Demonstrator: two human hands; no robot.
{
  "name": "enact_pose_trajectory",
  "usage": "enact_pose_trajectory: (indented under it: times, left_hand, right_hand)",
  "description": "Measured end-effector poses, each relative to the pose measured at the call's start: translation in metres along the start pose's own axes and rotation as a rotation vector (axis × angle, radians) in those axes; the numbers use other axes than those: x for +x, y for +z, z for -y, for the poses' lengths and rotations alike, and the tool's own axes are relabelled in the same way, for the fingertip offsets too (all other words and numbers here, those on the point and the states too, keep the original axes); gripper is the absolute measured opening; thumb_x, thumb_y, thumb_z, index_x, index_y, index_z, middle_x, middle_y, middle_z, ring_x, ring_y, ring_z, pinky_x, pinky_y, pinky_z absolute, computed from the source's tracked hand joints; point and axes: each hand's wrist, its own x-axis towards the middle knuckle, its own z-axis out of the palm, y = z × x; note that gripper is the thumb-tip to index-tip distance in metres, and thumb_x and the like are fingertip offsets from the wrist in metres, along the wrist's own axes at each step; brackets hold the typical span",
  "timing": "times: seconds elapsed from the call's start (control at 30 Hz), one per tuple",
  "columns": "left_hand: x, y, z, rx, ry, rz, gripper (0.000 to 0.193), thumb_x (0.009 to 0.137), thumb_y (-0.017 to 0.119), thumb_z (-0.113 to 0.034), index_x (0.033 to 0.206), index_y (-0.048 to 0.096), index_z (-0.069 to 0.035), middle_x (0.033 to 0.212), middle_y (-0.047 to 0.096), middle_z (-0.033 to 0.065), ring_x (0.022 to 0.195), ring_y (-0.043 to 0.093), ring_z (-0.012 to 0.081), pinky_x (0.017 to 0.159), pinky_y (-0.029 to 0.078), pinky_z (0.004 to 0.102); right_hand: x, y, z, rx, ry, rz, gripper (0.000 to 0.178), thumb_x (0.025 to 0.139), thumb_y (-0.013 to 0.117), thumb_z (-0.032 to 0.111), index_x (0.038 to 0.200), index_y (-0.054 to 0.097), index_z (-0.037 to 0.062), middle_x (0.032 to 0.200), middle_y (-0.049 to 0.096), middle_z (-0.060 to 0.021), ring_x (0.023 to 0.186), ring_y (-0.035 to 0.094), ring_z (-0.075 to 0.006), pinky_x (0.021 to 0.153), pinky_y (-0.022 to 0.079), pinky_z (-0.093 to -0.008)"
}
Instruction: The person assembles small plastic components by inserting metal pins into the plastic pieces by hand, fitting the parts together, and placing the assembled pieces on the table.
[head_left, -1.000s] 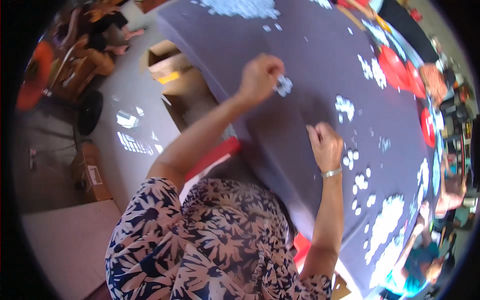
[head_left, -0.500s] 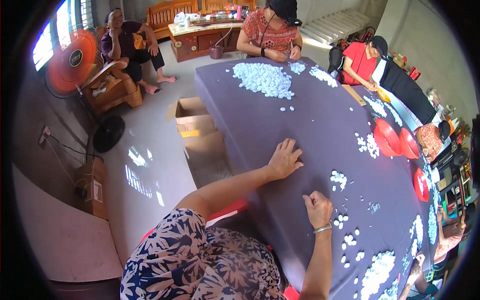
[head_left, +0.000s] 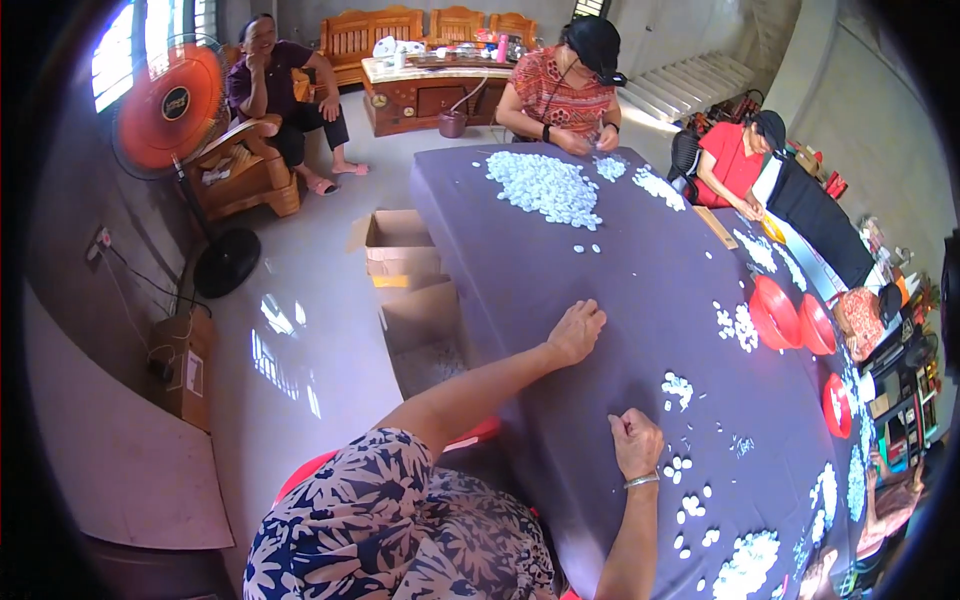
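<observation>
My left hand (head_left: 577, 332) rests on the dark purple tablecloth (head_left: 520, 300), fingers curled and close together, and nothing shows in it. Nearer to me, my right hand (head_left: 637, 443) lies on the cloth as a fist, thumb against the fingers; no object shows there. A bracelet (head_left: 641, 480) circles that wrist. Just right of the fist are small white pieces, a cluster (head_left: 677, 390) above it and loose ones (head_left: 692, 506) below. Tiny slivers (head_left: 742, 445) are scattered farther right. A large heap of pale blue-white pieces (head_left: 545, 188) covers part of the far end.
Red bowls (head_left: 775, 312) stand on the table's right side, beside more white pieces (head_left: 737, 327). Co-workers (head_left: 562, 90) sit along the far and right edges. Open cardboard boxes (head_left: 400, 240) stand left of the table. A fan (head_left: 172, 105) and a seated person (head_left: 285, 95) are farther left.
My left hand's spread fingers have drawn together and curled. My right hand stays a fist. The whole view has shifted slightly, moving the scene down and a little right.
</observation>
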Motion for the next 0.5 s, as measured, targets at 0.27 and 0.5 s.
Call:
enact_pose_trajectory:
  times: [0.27, 0.5]
  left_hand:
    - [-0.012, -0.018, -0.010, -0.004, 0.051, -0.078, 0.025, 0.073, 0.068, -0.016, 0.088, 0.051, -0.005, 0.095, 0.049, 0.0142, 0.094, 0.049, 0.0341, 0.083, 0.042, 0.0439]
    - [-0.019, -0.004, -0.023, 0.055, 0.068, -0.043, 0.026, 0.074, 0.065, -0.021, 0.091, 0.056, -0.003, 0.099, 0.051, 0.0164, 0.096, 0.050, 0.0341, 0.084, 0.043, 0.0438]
  right_hand:
    - [-0.002, -0.007, 0.003, 0.107, 0.123, 0.100, 0.022, 0.073, 0.073, 0.008, 0.066, 0.053, 0.0012, 0.056, 0.052, -0.0072, 0.049, 0.051, -0.0169, 0.047, 0.039, -0.0324]
    - [-0.013, -0.077, 0.006, 0.513, 0.378, 0.286, 0.010, 0.076, 0.066, -0.003, 0.080, 0.061, 0.0035, 0.072, 0.052, 0.0055, 0.066, 0.046, -0.0032, 0.060, 0.040, -0.0190]
